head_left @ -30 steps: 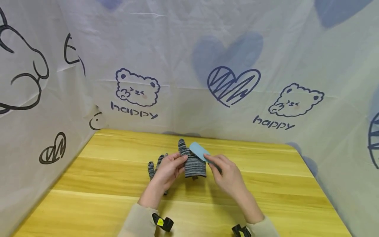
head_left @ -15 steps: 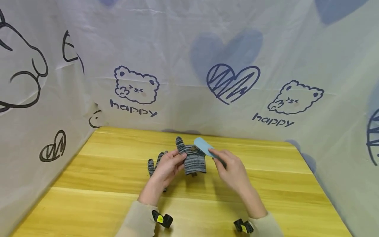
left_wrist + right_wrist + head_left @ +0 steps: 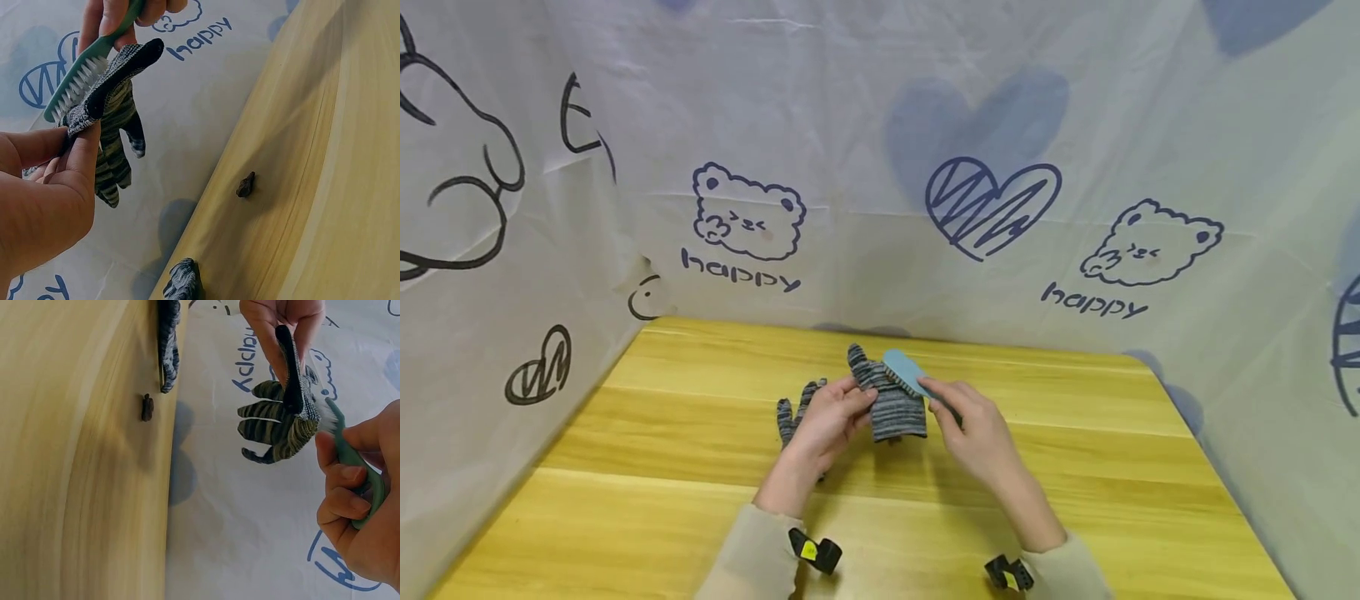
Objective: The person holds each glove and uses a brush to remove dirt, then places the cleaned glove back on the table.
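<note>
My left hand (image 3: 827, 421) pinches a grey-and-black knitted glove (image 3: 898, 418) by its edge, above the table. In the right wrist view the glove's fingers (image 3: 265, 428) hang down, spread apart. My right hand (image 3: 977, 433) grips the handle of a blue-green brush (image 3: 904, 371). White bristles (image 3: 80, 84) press against the glove's knit in the left wrist view. The brush head covers part of the glove in the head view. Beside my left forearm lies a second matching glove (image 3: 786, 423), partly hidden by that hand.
A small dark brown lump (image 3: 245, 185) lies on the wooden table (image 3: 1075, 433) below the held glove. White cloth (image 3: 850, 208) with printed bears and hearts stands behind the table and along its sides. Dark camera mounts (image 3: 816, 550) sit on both wrists.
The brush moved slightly up and right off the glove, showing a brown spot on it, then came back down and left over that spot. The left hand keeps its hold on the glove.
</note>
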The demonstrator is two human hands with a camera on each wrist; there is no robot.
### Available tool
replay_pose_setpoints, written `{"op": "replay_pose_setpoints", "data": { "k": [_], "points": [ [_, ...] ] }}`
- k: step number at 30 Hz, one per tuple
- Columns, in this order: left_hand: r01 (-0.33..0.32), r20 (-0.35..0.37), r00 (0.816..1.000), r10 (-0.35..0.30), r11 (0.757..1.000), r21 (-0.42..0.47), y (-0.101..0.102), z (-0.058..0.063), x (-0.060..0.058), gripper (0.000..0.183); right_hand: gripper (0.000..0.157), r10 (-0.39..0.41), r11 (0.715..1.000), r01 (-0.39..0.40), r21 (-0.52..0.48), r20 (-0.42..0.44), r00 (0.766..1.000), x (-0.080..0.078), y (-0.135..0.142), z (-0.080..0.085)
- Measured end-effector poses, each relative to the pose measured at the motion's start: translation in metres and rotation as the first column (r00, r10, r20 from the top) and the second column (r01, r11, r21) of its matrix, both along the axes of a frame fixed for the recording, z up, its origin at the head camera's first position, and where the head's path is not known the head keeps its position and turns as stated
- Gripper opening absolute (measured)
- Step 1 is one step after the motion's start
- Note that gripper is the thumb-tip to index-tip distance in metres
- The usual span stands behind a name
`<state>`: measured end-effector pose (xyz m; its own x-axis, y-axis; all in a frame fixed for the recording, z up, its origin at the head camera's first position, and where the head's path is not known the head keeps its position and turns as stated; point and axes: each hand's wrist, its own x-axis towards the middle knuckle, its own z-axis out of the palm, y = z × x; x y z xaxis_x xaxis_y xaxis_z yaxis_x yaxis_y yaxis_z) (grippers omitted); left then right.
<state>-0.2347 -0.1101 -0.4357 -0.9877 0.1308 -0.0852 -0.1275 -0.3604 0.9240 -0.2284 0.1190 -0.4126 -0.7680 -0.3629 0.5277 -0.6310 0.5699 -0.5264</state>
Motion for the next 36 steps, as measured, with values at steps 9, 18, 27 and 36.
{"op": "replay_pose_setpoints", "data": {
  "k": [9, 18, 27, 36],
  "points": [
    [-0.011, 0.038, 0.999, 0.011, 1.0, 0.005, -0.004, -0.006, 0.002, 0.028, 0.036, -0.004, 1.0, 0.003, 0.013, 0.045, 0.999, 0.004, -0.002, -0.005],
    [0.001, 0.011, 1.0, -0.001, 1.0, 0.022, -0.008, 0.0, 0.0, 0.044, 0.035, -0.055, 0.998, 0.054, 0.018, 0.033, 0.998, -0.003, 0.003, 0.003],
    [0.0, 0.024, 1.0, -0.001, 1.0, 0.025, -0.009, 0.003, -0.003, 0.047, 0.036, -0.079, 0.997, 0.079, -0.015, -0.014, 0.997, -0.005, 0.008, 0.004],
    [0.009, -0.005, 1.0, -0.009, 0.997, 0.071, -0.011, 0.002, -0.006, 0.043, 0.036, -0.024, 0.999, 0.023, 0.037, 0.019, 1.0, -0.005, 0.007, -0.001]
  ]
}}
